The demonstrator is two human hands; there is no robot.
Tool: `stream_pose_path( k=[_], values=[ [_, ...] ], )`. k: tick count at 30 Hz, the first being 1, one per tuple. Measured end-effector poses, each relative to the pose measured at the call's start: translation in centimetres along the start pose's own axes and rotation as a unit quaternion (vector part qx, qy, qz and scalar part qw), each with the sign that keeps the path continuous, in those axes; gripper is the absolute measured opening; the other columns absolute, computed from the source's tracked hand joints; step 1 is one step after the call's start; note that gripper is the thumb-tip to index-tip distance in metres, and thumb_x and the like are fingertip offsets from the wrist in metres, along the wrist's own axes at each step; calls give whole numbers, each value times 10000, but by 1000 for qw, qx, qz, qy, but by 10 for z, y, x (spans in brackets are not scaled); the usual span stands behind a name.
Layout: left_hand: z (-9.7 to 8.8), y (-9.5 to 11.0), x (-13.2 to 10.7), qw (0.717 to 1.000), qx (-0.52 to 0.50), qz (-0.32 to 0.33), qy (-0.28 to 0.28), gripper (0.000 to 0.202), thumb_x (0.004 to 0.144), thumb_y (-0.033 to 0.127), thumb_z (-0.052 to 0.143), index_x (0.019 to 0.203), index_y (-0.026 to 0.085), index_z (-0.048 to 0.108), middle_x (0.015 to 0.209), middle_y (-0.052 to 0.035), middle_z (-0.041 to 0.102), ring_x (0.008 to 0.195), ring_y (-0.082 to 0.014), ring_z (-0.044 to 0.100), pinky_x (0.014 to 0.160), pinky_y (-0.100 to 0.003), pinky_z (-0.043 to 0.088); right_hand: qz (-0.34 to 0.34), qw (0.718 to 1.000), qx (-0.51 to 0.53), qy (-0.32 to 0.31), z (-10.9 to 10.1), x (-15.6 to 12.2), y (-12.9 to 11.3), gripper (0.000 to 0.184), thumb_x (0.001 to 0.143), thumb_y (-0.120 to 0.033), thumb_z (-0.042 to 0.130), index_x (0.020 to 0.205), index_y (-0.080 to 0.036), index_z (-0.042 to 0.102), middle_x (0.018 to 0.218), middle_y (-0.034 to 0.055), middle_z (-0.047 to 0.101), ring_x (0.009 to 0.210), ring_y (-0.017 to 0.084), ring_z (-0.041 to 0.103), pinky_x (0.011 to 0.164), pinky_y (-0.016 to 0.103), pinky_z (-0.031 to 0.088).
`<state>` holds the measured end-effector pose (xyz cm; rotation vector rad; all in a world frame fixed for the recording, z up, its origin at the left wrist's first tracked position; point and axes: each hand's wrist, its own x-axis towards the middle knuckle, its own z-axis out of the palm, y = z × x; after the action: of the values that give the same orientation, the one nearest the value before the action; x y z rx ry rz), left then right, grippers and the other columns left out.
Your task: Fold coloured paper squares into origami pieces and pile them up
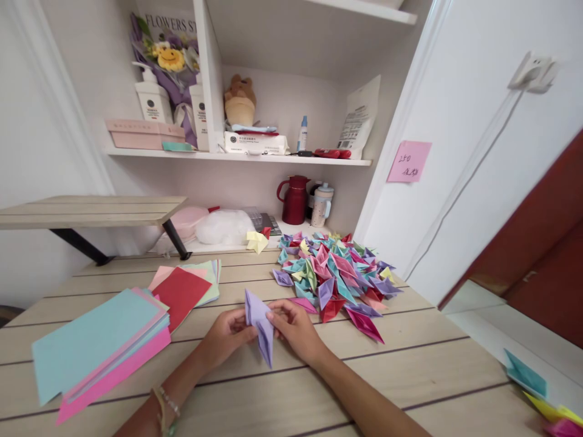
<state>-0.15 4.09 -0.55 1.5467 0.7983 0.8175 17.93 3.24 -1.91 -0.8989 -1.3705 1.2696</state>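
The left hand [225, 337] and right hand [296, 331] pinched a half-folded lilac paper [259, 318] between their fingers, mid-crease above the desk [410, 364]. Folded pieces [337, 273] lay at one o'clock. Sharpening the crease likely called for steady fingertip pressure.

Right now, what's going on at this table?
A person holds a folded lilac paper piece with both hands, left hand and right hand pinching its sides over the wooden table. A pile of folded coloured pieces lies beyond the right hand; stacks of flat coloured sheets sit to the left.
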Motion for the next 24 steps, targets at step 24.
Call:
stream_pose_path(
  k=[24],
  values=[
    [21, -5, 1, 910, 320, 114, 238, 401, 748, 178, 485, 1143, 153, 548, 1111, -106, 626, 971, -230, 600, 824, -334, 494, -145, 965, -211, 63, 27, -14, -16, 399, 732, -98, 494, 1094, -225, 607, 1041, 34, 654, 920, 197, 603, 828, 309, 458]
  ],
)
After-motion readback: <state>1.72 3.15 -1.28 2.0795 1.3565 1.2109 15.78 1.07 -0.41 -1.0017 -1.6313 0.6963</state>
